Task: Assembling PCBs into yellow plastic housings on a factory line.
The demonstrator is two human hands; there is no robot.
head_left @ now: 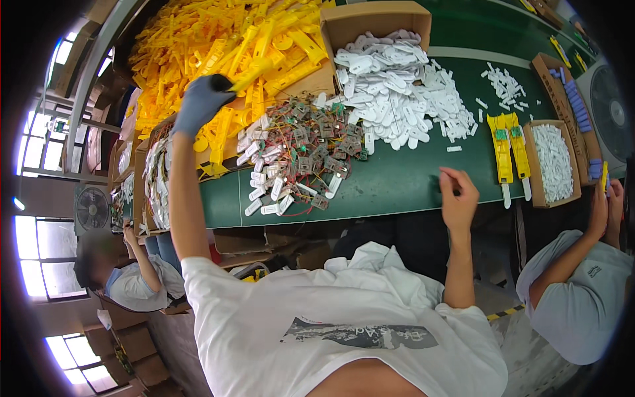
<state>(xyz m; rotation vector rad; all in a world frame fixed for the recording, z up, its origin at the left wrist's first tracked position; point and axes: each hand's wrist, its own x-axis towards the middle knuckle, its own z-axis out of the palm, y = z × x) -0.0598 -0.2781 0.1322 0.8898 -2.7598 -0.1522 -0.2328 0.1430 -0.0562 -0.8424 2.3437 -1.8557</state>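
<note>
My left hand (202, 104), in a grey glove with dark fingertips, reaches over the big heap of yellow plastic parts (192, 40). Its fingers are closed on the end of a yellow plastic casing (251, 73). Bare and loosely curled, my right hand (459, 200) hovers by the bench's front edge; a gap shows between thumb and forefinger, with nothing visible in it. Beyond it lies a small white strip (454, 149). Between the hands is a tangled pile of wired circuit boards and white pieces (304, 155).
A cardboard box (377, 14) spills white oval covers (390, 92) onto the green bench (397, 188). Two yellow casings with boards (504, 145) lie at the right, beside a box of small white parts (554, 162). Co-workers sit left (142, 281) and right (579, 298); a fan (610, 109) stands far right.
</note>
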